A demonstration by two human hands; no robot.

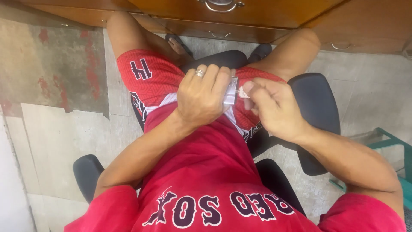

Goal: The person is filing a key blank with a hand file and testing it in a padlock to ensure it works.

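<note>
Two hands meet over the lap of a seated person, seen from above. Going from the left: worn concrete floor point(56, 129) with red paint patches, then the left armrest point(86, 172) of a black chair. The left hand point(201, 96), a ring point(198, 73) on one finger, has its grip clamped around a small silvery-white object point(231, 91), held upright just above the red shorts point(150, 75). Most of that object is hidden by the fingers, so I cannot tell what it is; it may be a small pack or case. The right hand point(274, 109) touches its right edge, thumb and forefinger pinched together on a tiny pale tab or piece point(243, 92) at the object's side.

Judging by the pose, the step in hand is a fine one: picking or pulling at the object's edge while the left hand steadies it. The next move seems to call for a firm hold by the left and a small, careful pull by the right fingertips.

Further right sit the other two dark chair pads point(315, 107), and a teal frame point(395, 146) at the edge.

Count: two hands, one ring, one held object, three handles point(220, 5) on the wooden desk drawers above, one chair.
</note>
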